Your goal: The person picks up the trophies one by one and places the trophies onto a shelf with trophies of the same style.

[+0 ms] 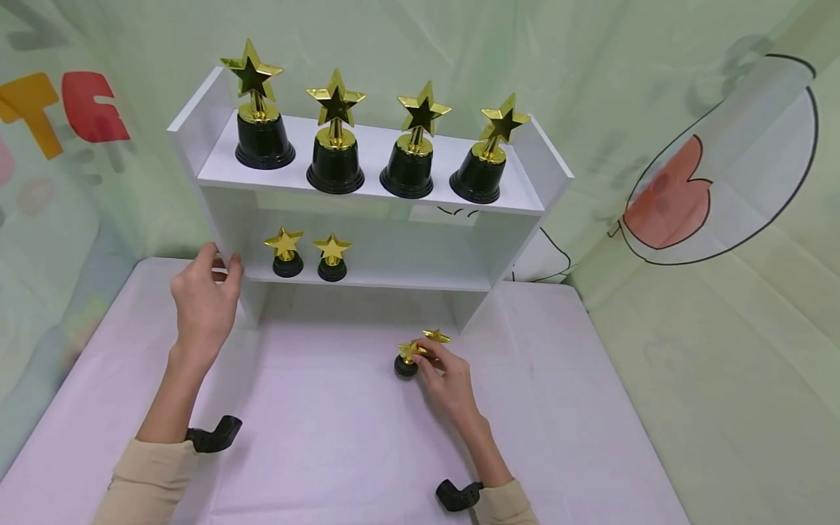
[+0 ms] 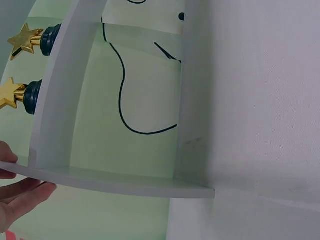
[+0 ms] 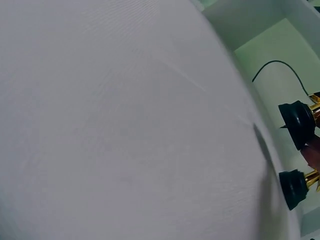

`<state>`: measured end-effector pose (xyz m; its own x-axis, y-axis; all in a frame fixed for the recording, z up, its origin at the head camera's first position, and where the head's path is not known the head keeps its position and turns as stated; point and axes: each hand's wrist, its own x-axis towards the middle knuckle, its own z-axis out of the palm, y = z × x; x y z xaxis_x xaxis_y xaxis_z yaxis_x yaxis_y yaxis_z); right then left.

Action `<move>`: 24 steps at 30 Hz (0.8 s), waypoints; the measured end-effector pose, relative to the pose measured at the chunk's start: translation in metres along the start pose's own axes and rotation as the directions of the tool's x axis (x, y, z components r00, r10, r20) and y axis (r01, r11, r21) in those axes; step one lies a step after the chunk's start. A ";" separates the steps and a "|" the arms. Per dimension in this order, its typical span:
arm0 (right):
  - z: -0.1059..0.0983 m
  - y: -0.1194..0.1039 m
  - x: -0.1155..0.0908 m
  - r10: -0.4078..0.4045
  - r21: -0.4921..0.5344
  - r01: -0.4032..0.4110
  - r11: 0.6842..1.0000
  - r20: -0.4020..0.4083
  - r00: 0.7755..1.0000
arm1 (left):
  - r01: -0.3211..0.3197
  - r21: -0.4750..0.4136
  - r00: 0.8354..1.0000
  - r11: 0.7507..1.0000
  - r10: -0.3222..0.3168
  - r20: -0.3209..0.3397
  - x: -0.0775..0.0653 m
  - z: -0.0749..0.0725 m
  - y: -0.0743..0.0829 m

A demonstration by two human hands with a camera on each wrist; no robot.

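Note:
My left hand (image 1: 205, 302) grips the left side panel of a white shelf unit (image 1: 367, 283); in the left wrist view its fingers (image 2: 35, 197) lie against the panel's edge. My right hand (image 1: 449, 379) pinches a small gold star trophy (image 1: 406, 366) with a black base, in front of the shelf. Just behind those fingertips shows the gold star of another small trophy (image 1: 437, 336), its base hidden by the hand. In the right wrist view two black bases (image 3: 298, 124) appear at the right edge, with a fingertip (image 3: 312, 154) between them.
Several large star trophies (image 1: 335, 157) stand in a row on the top shelf. Two small star trophies (image 1: 332, 268) stand at the left of the middle shelf. A pale cloth covers the table (image 1: 315, 437). Printed curtains (image 1: 709, 350) hang behind and at the sides.

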<state>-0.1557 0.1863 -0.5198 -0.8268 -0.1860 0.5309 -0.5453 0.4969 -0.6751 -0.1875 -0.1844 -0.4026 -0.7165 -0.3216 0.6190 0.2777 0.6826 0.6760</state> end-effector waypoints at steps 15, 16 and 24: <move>-0.016 -0.039 0.029 -0.125 0.002 0.125 0.992 -0.026 0.992 | 0.003 0.016 1.000 1.000 -0.003 0.006 0.001 0.001 -0.003; -0.017 -0.042 0.032 -0.133 0.004 0.133 0.991 -0.025 0.991 | 0.002 0.016 1.000 1.000 -0.002 0.008 0.001 0.001 -0.003; -0.022 -0.063 0.057 -0.175 -0.001 0.175 0.984 -0.013 0.984 | -0.005 -0.002 1.000 1.000 0.005 0.004 0.000 0.000 -0.001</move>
<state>-0.1649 0.1631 -0.4357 -0.7164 -0.2591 0.6478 -0.6817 0.4575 -0.5710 -0.1881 -0.1848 -0.4036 -0.7175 -0.3160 0.6207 0.2824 0.6827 0.6740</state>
